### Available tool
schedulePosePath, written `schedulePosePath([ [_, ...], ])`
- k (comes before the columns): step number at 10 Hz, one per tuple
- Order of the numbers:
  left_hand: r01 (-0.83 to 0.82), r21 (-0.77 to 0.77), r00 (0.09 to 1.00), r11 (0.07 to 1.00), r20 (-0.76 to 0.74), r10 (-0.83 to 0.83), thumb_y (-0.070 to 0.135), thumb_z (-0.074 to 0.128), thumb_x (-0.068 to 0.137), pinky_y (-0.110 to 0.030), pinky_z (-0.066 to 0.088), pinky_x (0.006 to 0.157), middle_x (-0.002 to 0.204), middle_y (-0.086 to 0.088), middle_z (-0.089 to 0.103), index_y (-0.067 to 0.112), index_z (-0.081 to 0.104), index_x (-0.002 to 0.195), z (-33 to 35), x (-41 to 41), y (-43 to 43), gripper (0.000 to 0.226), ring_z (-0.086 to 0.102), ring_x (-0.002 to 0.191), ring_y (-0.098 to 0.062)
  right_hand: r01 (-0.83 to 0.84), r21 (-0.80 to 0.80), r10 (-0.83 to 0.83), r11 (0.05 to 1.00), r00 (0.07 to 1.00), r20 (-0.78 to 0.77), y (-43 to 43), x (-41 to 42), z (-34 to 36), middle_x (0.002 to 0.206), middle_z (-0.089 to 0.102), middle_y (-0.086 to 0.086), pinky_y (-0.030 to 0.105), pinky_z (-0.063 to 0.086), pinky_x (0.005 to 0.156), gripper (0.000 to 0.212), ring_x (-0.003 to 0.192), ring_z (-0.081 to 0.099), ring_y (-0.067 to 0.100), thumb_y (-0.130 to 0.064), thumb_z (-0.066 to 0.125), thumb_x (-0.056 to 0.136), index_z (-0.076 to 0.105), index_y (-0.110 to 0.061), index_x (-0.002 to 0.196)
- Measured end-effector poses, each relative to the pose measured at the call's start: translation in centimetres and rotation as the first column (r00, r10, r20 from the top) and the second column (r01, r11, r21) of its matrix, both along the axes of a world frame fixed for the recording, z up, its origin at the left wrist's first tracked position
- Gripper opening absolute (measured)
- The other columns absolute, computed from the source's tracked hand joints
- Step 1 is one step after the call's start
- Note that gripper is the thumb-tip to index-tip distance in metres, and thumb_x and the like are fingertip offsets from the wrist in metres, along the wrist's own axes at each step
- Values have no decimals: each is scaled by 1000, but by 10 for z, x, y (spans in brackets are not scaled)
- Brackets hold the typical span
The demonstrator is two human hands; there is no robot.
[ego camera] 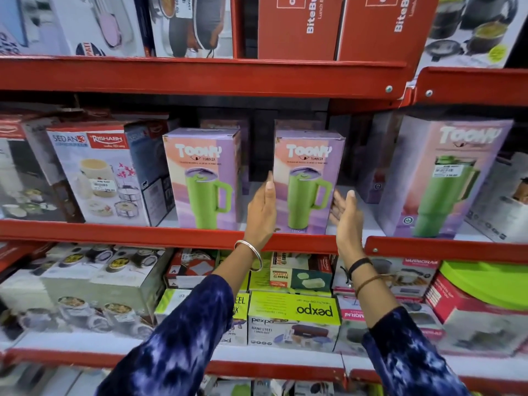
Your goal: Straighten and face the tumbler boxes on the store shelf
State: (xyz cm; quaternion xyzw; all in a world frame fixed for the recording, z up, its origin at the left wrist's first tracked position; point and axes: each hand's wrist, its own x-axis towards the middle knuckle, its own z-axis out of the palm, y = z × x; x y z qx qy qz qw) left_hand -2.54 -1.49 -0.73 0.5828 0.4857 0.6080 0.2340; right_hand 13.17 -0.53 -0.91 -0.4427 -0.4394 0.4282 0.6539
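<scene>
Middle purple-and-pink cardboard tumbler box (pixel 307 181), printed with a green handled mug, stood upright at the front lip of the red metal shelf (pixel 171 234), printed face forward. A matching left tumbler box (pixel 204 178) stood well apart from it; a larger right tumbler box (pixel 440 178) sat angled on the adjoining bay.

Left hand (pixel 261 212) was open, fingers flat along the middle box's left edge, touching. Right hand (pixel 347 215) was open, palm inward, just beside the right edge; contact could not be confirmed. Neither hand gripped.

Judgement: step in hand was squaring the middle box. Best done with both palms pressing evenly low on the sides, base slid rather than tipped, front face brought flush with the shelf lip and parallel to the left box.
</scene>
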Motion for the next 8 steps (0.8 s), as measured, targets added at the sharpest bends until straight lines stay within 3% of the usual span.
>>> schedulePosePath([
  [1,14,-13,1000,1000,1,-14,44,23,100,-37,34,107,141,-19,49,30,32,145,1,-1,-13,48,44,131,-30,23,10,-24,1000,999,29,-13,1,0,135,55,7,28,45,94,54,116,55,20,-42,26,98,50,-7,132],
  [2,52,-3,999,999,10,-52,44,22,100,-40,33,107,142,-21,45,28,32,145,2,-2,-24,49,39,132,-34,87,24,-89,996,991,101,-26,0,-2,129,60,6,38,48,97,59,112,60,22,-52,27,95,61,-11,122],
  [3,73,-3,997,997,-12,-73,43,21,100,-11,28,106,149,-7,41,26,28,147,-1,-3,-28,50,35,138,-15,116,33,-121,993,973,196,-27,-2,-7,121,58,29,64,42,96,54,110,57,44,-69,29,83,48,-23,104],
  [4,68,-21,997,997,-30,-69,41,20,101,3,15,95,152,4,35,24,25,148,1,-1,-27,50,28,138,-4,126,-3,-122,992,966,230,-24,-4,-7,119,62,23,62,42,98,57,110,58,40,-75,29,78,40,-28,109],
  [5,62,-38,998,997,-29,-63,40,20,101,-8,14,102,154,1,33,22,23,148,4,-1,-24,51,28,141,-10,96,-2,-92,995,959,267,-19,-3,-10,129,61,11,55,40,104,60,118,55,32,-77,26,78,53,-36,113],
  [6,75,-39,997,996,-30,-76,40,22,101,-12,14,106,156,0,29,20,23,148,5,-1,-30,51,25,142,-10,114,19,-115,993,949,294,-31,-7,-3,134,58,7,48,37,109,61,124,52,27,-67,25,86,57,-30,125],
  [7,69,79,998,995,7,-70,37,28,101,-15,18,113,156,1,30,18,28,147,12,-4,-40,50,26,141,-5,224,189,-275,956,910,309,-42,-8,9,145,48,6,36,29,114,50,135,41,19,-42,31,97,46,-17,137],
  [8,67,307,996,949,-80,-45,27,32,101,-14,20,114,153,-2,34,11,33,145,43,-14,-50,47,28,139,-4,251,455,-408,854,867,287,-47,-11,40,143,49,8,23,28,110,46,133,42,17,-31,35,97,47,-10,136],
])
